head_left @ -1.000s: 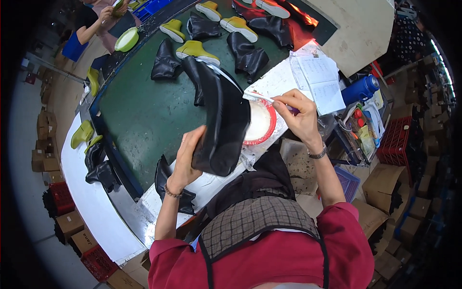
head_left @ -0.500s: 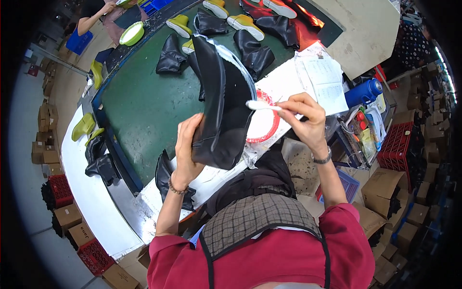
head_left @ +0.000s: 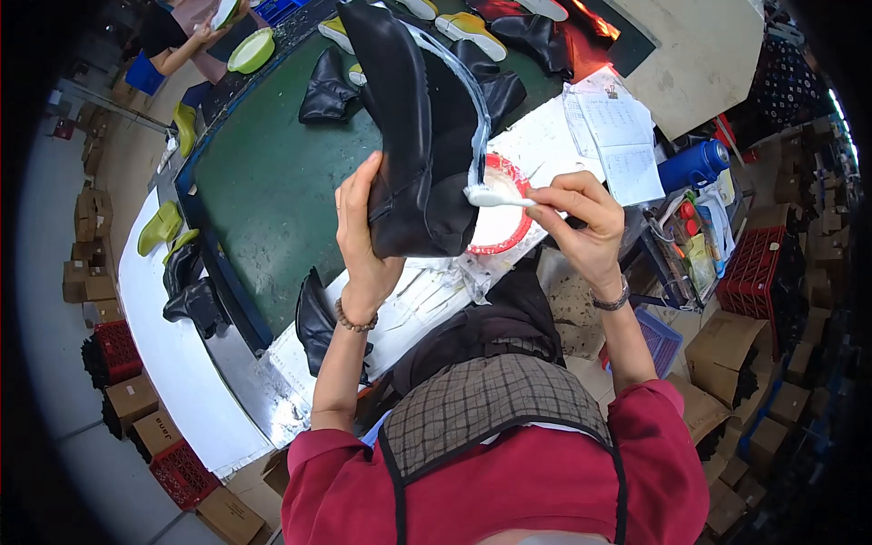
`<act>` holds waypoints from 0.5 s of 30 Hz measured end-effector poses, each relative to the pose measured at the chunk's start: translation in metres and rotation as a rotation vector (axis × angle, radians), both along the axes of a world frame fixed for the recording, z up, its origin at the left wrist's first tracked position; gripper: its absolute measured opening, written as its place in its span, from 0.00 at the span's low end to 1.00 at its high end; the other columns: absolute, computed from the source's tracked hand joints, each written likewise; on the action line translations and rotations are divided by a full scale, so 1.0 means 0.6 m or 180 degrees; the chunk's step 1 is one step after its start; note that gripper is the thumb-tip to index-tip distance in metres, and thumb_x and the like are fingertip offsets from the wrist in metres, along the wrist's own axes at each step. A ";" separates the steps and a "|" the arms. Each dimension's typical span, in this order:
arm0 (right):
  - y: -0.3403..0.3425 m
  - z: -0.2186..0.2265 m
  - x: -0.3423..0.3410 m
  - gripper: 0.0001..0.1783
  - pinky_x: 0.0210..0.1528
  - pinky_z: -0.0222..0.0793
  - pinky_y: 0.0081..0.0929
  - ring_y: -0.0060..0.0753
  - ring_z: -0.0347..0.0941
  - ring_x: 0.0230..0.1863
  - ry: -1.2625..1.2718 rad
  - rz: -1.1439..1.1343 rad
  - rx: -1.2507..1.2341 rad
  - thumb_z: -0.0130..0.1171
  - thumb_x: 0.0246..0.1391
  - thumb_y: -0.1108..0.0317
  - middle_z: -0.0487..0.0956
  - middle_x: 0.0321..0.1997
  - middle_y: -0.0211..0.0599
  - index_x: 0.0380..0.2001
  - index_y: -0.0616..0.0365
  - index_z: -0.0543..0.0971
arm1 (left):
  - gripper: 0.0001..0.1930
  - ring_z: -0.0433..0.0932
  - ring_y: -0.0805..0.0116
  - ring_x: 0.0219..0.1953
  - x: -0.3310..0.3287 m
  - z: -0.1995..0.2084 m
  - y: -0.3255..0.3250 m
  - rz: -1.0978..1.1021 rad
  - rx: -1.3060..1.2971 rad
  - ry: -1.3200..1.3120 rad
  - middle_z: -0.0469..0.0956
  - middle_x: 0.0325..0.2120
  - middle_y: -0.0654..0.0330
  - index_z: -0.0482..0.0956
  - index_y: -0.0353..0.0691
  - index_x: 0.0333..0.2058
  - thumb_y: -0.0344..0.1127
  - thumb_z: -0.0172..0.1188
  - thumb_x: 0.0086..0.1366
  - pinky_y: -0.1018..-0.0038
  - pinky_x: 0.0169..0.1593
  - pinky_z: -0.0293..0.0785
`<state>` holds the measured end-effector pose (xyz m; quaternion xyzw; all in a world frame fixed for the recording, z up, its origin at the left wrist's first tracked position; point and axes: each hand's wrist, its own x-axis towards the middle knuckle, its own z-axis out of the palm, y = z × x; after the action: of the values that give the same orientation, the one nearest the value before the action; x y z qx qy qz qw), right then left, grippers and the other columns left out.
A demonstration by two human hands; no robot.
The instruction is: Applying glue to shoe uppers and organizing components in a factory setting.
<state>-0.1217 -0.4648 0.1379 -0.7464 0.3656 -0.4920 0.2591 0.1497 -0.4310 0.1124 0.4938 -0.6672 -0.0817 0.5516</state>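
Note:
My left hand (head_left: 363, 241) is closed around the lower end of a black leather boot upper (head_left: 404, 136), held up over the table. A wet white coating runs along the upper's curved right edge. Between the thumb and fingers of my right hand (head_left: 586, 222) is a small white-coated brush (head_left: 500, 197). Its head touches that edge near the lower end of the white strip. Just behind the brush sits a red-rimmed bowl (head_left: 521, 232) of white paste, partly hidden by the upper and the brush.
More black uppers (head_left: 327, 86) and yellow shoes (head_left: 472, 34) lie on the green tabletop (head_left: 263, 200). To the right are written sheets (head_left: 618, 136) and a blue flask (head_left: 692, 165). A green basin (head_left: 252, 52) stands at the far left, near another person's hands (head_left: 204, 34).
The boot upper and my left hand have moved up and away from me. The brush now lies lower along the upper's edge, and the white strip reaches further down.

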 end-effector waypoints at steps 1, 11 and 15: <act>0.004 -0.001 0.001 0.14 0.33 0.71 0.21 0.25 0.76 0.33 0.0012 0.0044 -0.0044 0.73 0.42 0.79 0.79 0.33 0.34 0.36 0.59 0.87 | 0.38 0.73 0.49 0.55 0.000 -0.001 -0.001 0.0009 0.0003 0.0000 0.73 0.55 0.47 0.66 0.36 0.63 0.25 0.70 0.51 0.63 0.59 0.68; 0.049 0.023 0.013 0.15 0.34 0.70 0.19 0.24 0.75 0.32 0.0127 0.0309 0.0036 0.72 0.41 0.81 0.79 0.34 0.33 0.36 0.61 0.87 | 0.37 0.73 0.51 0.55 -0.001 -0.024 -0.036 0.0319 -0.1030 0.0200 0.73 0.55 0.46 0.63 0.40 0.62 0.24 0.70 0.54 0.61 0.59 0.68; 0.068 0.038 0.026 0.14 0.33 0.70 0.20 0.25 0.76 0.32 0.0090 0.0237 0.0105 0.74 0.40 0.80 0.79 0.33 0.34 0.35 0.60 0.87 | 0.35 0.73 0.50 0.55 0.006 -0.043 -0.053 0.0438 -0.1205 0.0561 0.73 0.54 0.47 0.63 0.43 0.61 0.25 0.69 0.56 0.59 0.59 0.68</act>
<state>-0.1060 -0.4241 0.1610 -0.7620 0.3494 -0.4653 0.2843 0.1532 -0.4629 0.0865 0.4168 -0.5846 0.0400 0.6949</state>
